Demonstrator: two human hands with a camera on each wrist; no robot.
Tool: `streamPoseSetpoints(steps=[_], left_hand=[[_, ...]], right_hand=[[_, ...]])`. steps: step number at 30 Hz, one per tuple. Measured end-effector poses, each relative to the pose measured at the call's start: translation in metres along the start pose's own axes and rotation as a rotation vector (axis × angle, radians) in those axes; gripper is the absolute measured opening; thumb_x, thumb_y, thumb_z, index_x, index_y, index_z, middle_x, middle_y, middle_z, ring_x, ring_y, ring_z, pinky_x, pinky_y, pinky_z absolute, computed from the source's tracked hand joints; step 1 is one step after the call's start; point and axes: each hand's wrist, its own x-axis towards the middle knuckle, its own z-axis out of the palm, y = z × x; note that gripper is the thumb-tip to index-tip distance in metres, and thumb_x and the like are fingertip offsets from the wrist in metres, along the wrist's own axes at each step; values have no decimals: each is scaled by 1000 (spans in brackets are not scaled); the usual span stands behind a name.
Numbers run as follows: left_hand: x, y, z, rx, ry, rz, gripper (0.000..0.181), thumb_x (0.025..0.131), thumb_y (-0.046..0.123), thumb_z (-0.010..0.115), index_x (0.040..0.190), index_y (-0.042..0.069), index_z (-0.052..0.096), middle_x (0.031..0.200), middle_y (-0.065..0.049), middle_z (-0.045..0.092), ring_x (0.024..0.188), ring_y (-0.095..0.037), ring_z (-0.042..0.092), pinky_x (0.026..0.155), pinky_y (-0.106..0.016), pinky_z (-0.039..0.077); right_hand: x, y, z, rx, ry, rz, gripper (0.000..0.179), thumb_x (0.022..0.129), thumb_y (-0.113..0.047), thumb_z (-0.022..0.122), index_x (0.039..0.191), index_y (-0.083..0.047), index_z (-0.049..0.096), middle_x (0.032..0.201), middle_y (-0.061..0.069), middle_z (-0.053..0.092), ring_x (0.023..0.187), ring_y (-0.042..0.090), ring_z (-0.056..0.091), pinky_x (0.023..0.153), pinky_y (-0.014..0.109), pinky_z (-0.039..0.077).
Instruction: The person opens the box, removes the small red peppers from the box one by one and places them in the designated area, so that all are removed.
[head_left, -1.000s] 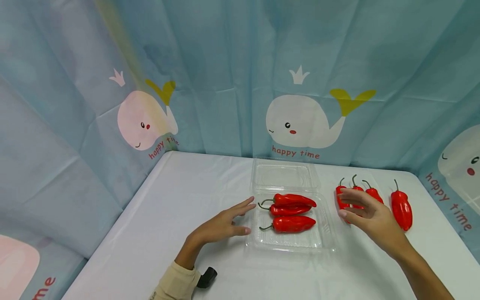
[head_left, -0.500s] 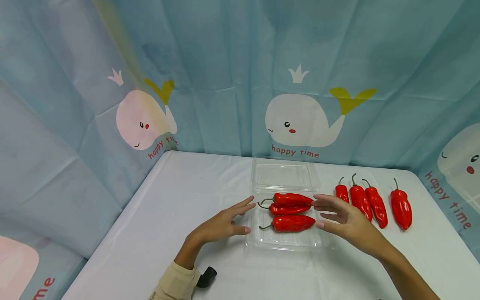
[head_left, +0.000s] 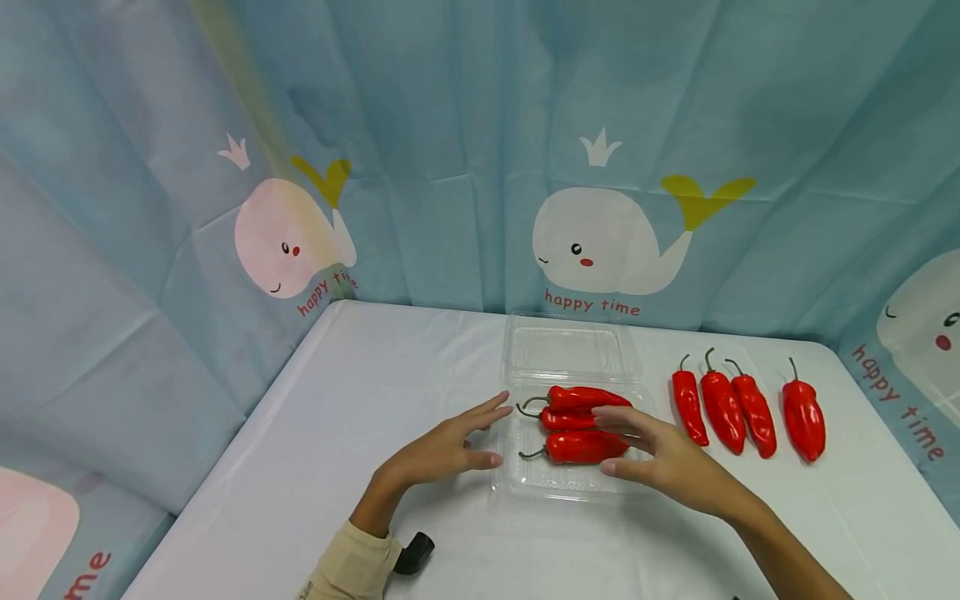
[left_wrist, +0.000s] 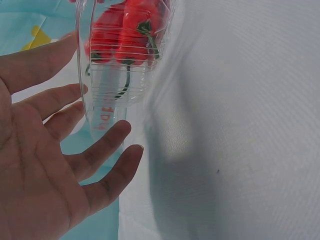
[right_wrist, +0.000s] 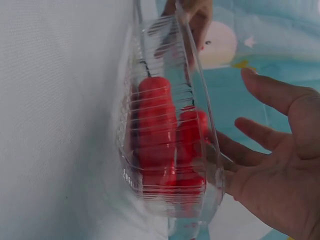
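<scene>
A clear plastic clamshell box (head_left: 543,483) lies with its lid (head_left: 566,352) folded back. In its base lie three red chili peppers, the front one (head_left: 577,448) apart from the two behind it, stems to the left. My left hand (head_left: 442,450) spreads its fingers at the box's left rim, holding nothing; whether it touches the rim I cannot tell. Over the right side of the box is my right hand (head_left: 667,462), its fingers loosely extended and covering the tips of some peppers. The right wrist view shows that hand (right_wrist: 280,155) with nothing gripped.
Right of the box, several more red peppers (head_left: 722,412) lie on the white tablecloth (head_left: 375,375), one of them (head_left: 803,421) set apart. A black object (head_left: 414,554) is at the left sleeve. Blue whale-print curtains (head_left: 450,167) stand behind the table.
My right hand has moved left from above the loose peppers to the right side of the box. The left hand and the peppers have stayed in place.
</scene>
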Motion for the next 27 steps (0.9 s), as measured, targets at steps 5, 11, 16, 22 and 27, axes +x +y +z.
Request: streamPoseSetpoints(steps=[5,11,16,22,27], left_hand=[[1,0,0,-1,0,1,72,101,27,69,165,13,40,178,2,20,162,-29,26,121,-66,36],[1,-1,0,-10,-3,1,72,101,26,69,165,14,39,178,2,20,161,-30,28,120,-67,36],[0,-1,1,-9,-2,-5,73,100,26,69,165,14,39,178,3,20,160,-30,31,121,-66,36],[1,-1,2,-7,0,-9,73,100,27,69,165,15,39,178,5,20,159,-31,33,120,-67,37],[1,0,2,-8,4,-6,73,100,27,69,165,14,39,177,4,22,159,-32,33,119,-67,38]], right_hand=[[5,2,5,-43,-23,31,68,91,-36,83,149,-12,59,150,7,60,142,40,52,108,60,52],[8,3,9,-107,-59,41,66,89,-36,84,147,-10,61,146,10,63,136,39,55,101,54,59],[11,4,13,-147,-42,45,62,90,-34,84,144,-10,64,143,10,66,130,35,60,97,44,62],[15,7,16,-154,-30,44,57,90,-24,85,142,-11,65,138,11,67,124,34,63,93,37,63],[18,6,19,-154,-37,59,57,89,-20,86,141,-12,65,133,10,69,119,31,65,84,25,60]])
